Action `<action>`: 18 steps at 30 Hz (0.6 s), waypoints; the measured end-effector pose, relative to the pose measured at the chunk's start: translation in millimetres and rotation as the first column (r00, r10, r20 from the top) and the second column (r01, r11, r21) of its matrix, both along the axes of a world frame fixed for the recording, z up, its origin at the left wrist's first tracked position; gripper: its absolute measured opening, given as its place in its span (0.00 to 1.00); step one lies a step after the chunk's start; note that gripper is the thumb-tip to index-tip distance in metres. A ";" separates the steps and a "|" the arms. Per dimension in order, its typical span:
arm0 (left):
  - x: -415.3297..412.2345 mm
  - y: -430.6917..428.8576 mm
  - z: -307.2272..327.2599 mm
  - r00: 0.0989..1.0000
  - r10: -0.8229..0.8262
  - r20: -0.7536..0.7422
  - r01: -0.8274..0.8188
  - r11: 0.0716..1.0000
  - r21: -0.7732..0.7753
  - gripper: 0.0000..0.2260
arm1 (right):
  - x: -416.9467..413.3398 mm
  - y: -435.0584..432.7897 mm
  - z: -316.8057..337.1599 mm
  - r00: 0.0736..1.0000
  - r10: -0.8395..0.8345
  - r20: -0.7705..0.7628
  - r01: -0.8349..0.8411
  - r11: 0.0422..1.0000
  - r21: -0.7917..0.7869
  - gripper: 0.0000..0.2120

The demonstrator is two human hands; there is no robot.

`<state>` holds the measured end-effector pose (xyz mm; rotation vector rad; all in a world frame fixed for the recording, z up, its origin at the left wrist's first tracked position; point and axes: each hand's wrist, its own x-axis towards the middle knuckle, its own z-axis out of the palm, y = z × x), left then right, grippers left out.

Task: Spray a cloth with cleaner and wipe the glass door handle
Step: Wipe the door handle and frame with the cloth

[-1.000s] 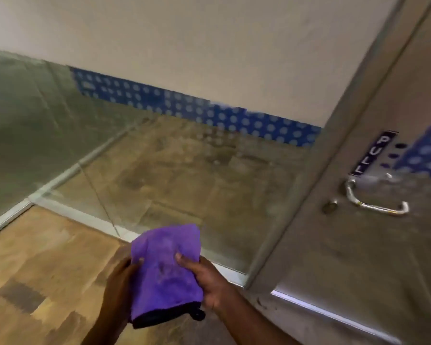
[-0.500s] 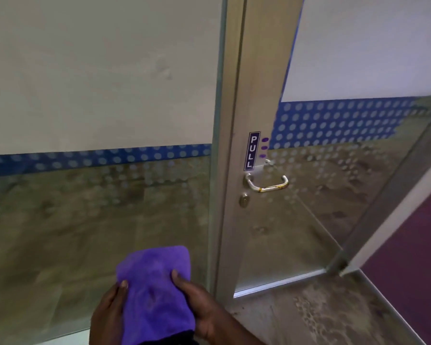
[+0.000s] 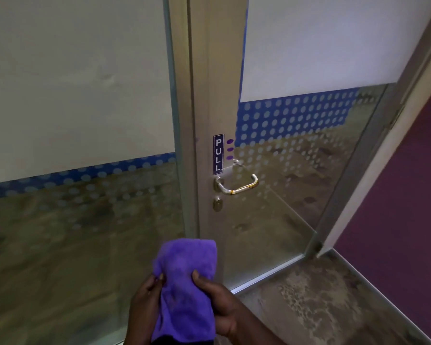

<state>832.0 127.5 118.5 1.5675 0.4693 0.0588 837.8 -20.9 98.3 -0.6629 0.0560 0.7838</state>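
Purple cloth [image 3: 185, 287], folded into a pad, low at centre of the frame, held between both hands. The left hand [image 3: 144, 307] pinches its left edge and the right hand [image 3: 222, 305] clamps its right edge, each grip closed on the fabric, probably to present a flat face for wiping. The metal door handle [image 3: 237, 184] sits at mid-frame, above and right of the cloth and well apart from it, under a "PULL" sign [image 3: 218, 154] on the door frame [image 3: 209, 95]. Open air lies between cloth and handle; the glass panel [image 3: 296, 195] stands just behind the lever, limiting room there. No spray bottle is visible.
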 end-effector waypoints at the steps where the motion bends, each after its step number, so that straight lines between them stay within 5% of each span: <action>1: 4.1 -7.3 3.6 0.999 -0.047 0.003 0.047 0.999 0.013 0.07 | 4.4 -7.1 -1.0 1.000 -0.026 -0.012 0.026 1.000 0.005 0.34; 6: 31.9 -45.6 7.4 0.979 -0.204 -0.020 0.204 0.979 0.020 0.11 | 27.0 -39.7 -4.5 0.997 -0.065 -0.028 0.068 0.993 0.098 0.30; 15: 90.8 -102.3 4.0 1.000 -0.017 0.007 0.017 0.997 0.079 0.11 | 69.0 -91.4 -4.4 0.991 -0.125 -0.056 0.133 0.977 0.169 0.30; 18: 106.5 -107.7 9.0 0.993 0.059 0.098 -0.079 0.973 0.219 0.07 | 80.7 -108.1 -8.9 0.981 -0.177 -0.073 0.187 0.970 0.153 0.29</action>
